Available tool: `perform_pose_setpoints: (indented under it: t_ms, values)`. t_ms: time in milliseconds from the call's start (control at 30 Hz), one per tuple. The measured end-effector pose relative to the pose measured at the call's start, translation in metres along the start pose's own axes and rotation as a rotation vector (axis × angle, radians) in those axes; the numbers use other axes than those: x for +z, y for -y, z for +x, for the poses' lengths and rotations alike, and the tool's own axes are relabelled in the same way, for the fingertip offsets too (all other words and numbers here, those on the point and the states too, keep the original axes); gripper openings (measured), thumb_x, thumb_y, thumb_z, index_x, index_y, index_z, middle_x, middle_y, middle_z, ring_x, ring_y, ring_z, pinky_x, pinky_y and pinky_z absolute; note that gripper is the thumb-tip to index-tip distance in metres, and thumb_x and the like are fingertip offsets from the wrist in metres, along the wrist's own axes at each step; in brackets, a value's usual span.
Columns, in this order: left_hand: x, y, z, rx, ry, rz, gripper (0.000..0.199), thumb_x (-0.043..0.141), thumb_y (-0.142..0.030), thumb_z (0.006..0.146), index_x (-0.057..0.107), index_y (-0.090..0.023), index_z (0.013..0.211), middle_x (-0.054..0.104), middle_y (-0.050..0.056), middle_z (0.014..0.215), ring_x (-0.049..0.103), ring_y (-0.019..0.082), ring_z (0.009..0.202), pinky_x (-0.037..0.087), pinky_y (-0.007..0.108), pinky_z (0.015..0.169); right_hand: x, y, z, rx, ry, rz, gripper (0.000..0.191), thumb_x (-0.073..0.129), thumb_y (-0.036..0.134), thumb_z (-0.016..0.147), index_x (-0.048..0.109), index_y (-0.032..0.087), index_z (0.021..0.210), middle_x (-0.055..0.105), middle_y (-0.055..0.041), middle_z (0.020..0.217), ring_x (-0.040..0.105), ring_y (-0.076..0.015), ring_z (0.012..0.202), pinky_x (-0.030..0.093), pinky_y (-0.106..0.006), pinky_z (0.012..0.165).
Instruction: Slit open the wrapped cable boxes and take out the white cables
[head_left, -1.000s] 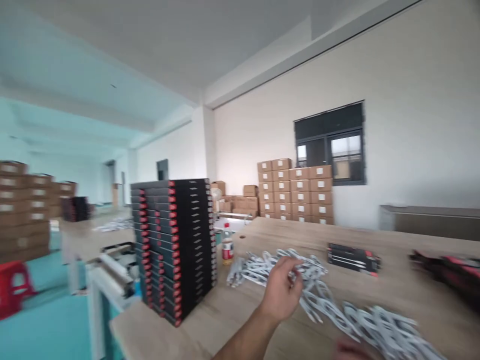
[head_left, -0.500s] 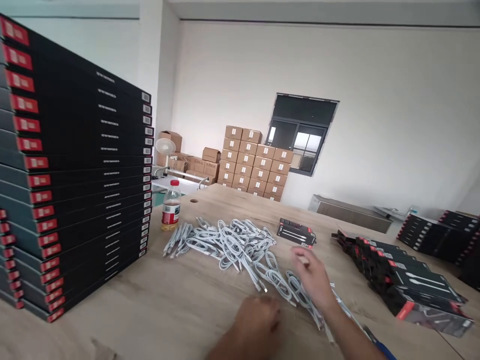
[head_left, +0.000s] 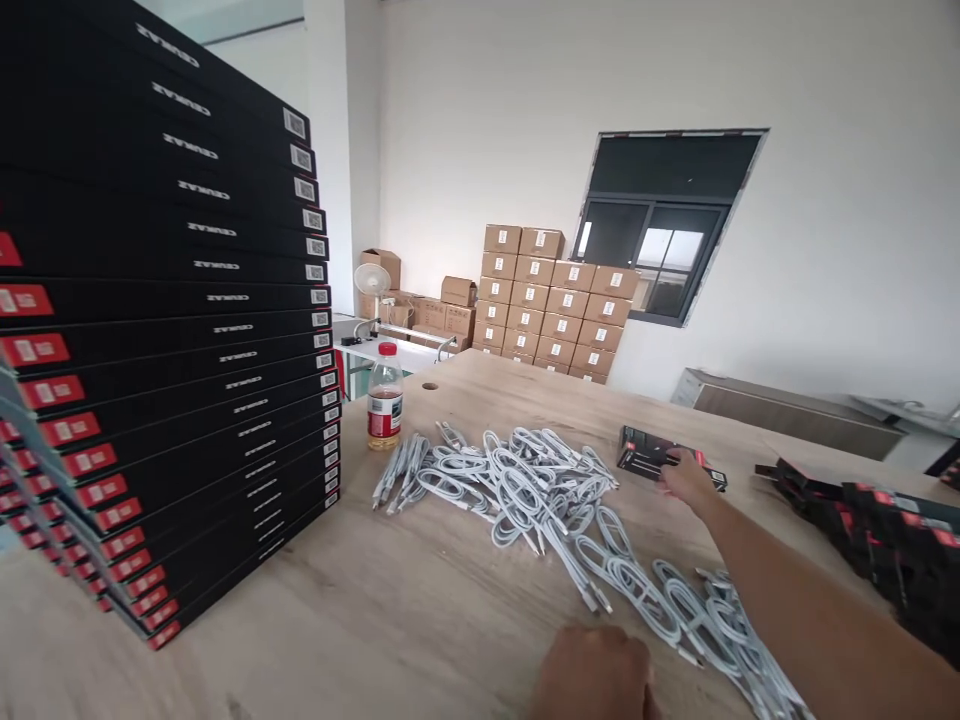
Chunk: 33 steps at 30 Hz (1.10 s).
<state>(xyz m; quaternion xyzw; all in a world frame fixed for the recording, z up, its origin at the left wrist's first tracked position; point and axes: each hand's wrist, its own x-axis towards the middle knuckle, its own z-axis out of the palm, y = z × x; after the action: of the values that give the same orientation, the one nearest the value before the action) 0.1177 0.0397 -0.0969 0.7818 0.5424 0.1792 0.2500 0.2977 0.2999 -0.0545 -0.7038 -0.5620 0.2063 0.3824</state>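
Note:
At the far side of the cable pile, my right hand has its fingers bent over a flat black box printed with a white cable picture. Its thumb is at the box's near edge, and the box lies on the table. My left hand is curled into a fist low in the view, close to the tabletop. The inside of that fist is hidden. Beyond it spreads a pile of coiled light-grey cables, and more cable coils run rightward under my right forearm.
A tall stack of black boxes with red ends stands at the left. Beside it is a red-capped bottle. Black packaging lies at the right of the wooden table. Brown cartons are piled along the wall.
My right hand has moved from above the cables forward and right onto the black box. My left fist sits lower in view. The camera view has turned and shifted, moving the scene rightward.

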Motion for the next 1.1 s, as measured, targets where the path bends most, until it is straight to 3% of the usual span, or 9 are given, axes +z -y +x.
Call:
perform_pose_setpoints:
  t_ms: [200,300,367,467,567,700,833,933,1100]
  values:
    - [-0.005,-0.001,-0.011,0.024,-0.171,-0.172,0.025,0.053,-0.025,0.083,0.076,-0.014,0.083,0.076,0.021,0.093,0.07,0.037,0.087,0.049,0.047,0.08,-0.056,0.006,-0.055,-0.04,-0.016,0.361,0.035,0.067,0.047,0.084,0.058,0.021,0.106,0.065,0.0014,0.073,0.068,-0.0195,0.064,0.059,-0.033,0.059]
    - [-0.013,-0.002,-0.013,0.012,-0.281,-0.354,0.04,0.047,-0.042,0.091,0.072,-0.016,0.075,0.074,0.017,0.082,0.068,0.034,0.082,0.047,0.044,0.079,-0.088,0.012,-0.114,-0.161,-0.002,0.515,0.056,0.069,0.06,0.074,0.055,0.025,0.116,0.073,-0.0008,0.084,0.072,-0.0241,0.074,0.061,-0.036,0.066]
    - [-0.019,-0.006,-0.013,-0.008,-0.32,-0.483,0.061,0.028,-0.055,0.097,0.072,-0.015,0.083,0.073,0.015,0.08,0.068,0.031,0.078,0.048,0.04,0.074,-0.098,0.01,-0.165,-0.236,0.075,0.597,0.066,0.068,0.062,0.074,0.054,0.027,0.128,0.076,-0.0045,0.101,0.074,-0.027,0.087,0.062,-0.039,0.073]
    - [-0.02,-0.019,-0.018,0.008,-0.195,-0.864,0.08,0.009,-0.064,0.097,0.071,-0.013,0.1,0.074,0.015,0.087,0.07,0.028,0.081,0.052,0.036,0.071,-0.093,-0.005,-0.241,-0.343,0.286,0.668,0.075,0.064,0.055,0.087,0.037,0.031,0.153,0.069,-0.0076,0.13,0.07,-0.0259,0.111,0.058,-0.039,0.092]
    - [-0.015,-0.034,-0.029,-0.09,0.096,-1.52,0.061,0.042,-0.063,0.093,0.072,-0.012,0.104,0.077,0.014,0.091,0.073,0.028,0.088,0.053,0.035,0.081,-0.085,-0.02,-0.287,-0.477,0.298,0.491,0.074,0.053,0.051,0.096,0.026,0.027,0.159,0.071,-0.0092,0.126,0.071,-0.0231,0.105,0.057,-0.036,0.091]
    - [-0.016,-0.04,-0.041,-0.266,0.105,-1.782,0.042,0.063,-0.043,0.088,0.07,-0.009,0.113,0.079,0.014,0.1,0.075,0.027,0.094,0.055,0.035,0.086,-0.118,-0.042,-0.277,-0.519,0.047,0.059,0.056,0.047,0.052,0.095,0.053,0.022,0.142,0.075,-0.0068,0.097,0.071,-0.0231,0.08,0.056,-0.035,0.077]
    - [-0.035,-0.032,-0.042,-0.143,-0.001,-1.85,0.044,0.061,-0.038,0.092,0.064,-0.01,0.126,0.076,0.016,0.117,0.072,0.029,0.109,0.051,0.04,0.1,-0.174,-0.078,-0.235,-0.18,-0.165,-0.458,0.032,0.055,0.045,0.089,0.07,0.022,0.105,0.075,-0.0117,0.1,0.071,-0.031,0.095,0.055,-0.042,0.082]
    - [-0.051,-0.028,-0.041,-0.132,-0.08,-1.872,0.052,0.053,-0.045,0.095,0.06,-0.009,0.132,0.075,0.017,0.116,0.072,0.031,0.11,0.051,0.044,0.1,-0.196,-0.106,-0.216,0.075,-0.004,-0.693,0.034,0.063,0.036,0.082,0.069,0.02,0.111,0.072,-0.0175,0.117,0.066,-0.0366,0.115,0.053,-0.046,0.09]
    - [-0.066,-0.025,-0.041,-0.175,-0.135,-1.894,0.057,0.043,-0.048,0.098,0.058,-0.008,0.135,0.077,0.016,0.11,0.073,0.03,0.105,0.052,0.045,0.098,-0.204,-0.123,-0.21,0.213,0.17,-0.736,0.015,0.06,0.027,0.083,0.071,0.018,0.087,0.076,-0.0181,0.104,0.072,-0.0368,0.104,0.054,-0.045,0.084]
